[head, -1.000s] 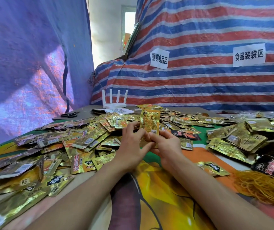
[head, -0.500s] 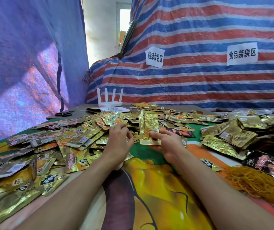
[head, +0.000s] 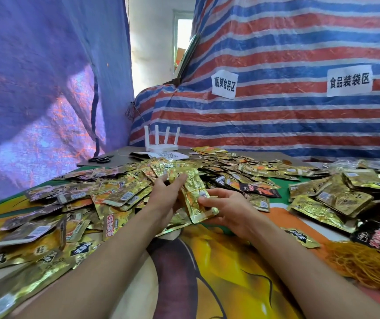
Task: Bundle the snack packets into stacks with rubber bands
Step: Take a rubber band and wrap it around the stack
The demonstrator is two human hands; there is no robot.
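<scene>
**Inspection note: gold packet stack in hand at the bundling table**

1. Right hand (head: 227, 211): I see it gripping the lower end of a stack of gold packets (head: 194, 196), thumb on top and fingers curled beneath. The stack tilts away from the wrist.
2. Left hand (head: 167, 196): the fingers are stretched nearly straight and touch the upper part of the stack, just beside the right hand. I see no closed grasp.
3. Loose packets (head: 120, 194): these spread beyond and to the outside of the left hand. Several carry white barcode labels, but the print is too small for me to read.
4. Black packet (head: 261, 189): this lies just beyond the right hand. Its red lettering is illegible.
5. Rubber bands (head: 363, 265): a yellow heap lies to the outside of the right forearm, well apart from the hand.
6. Writing: far beyond both hands, on the striped tarpaulin (head: 299, 125), I read one paper sign (head: 224, 84) as "捆绑食品区". A second sign (head: 349, 80) reads "食品装袋区".
7. White router (head: 161, 145) and scissors (head: 99, 160): both sit far beyond the left hand.
</scene>
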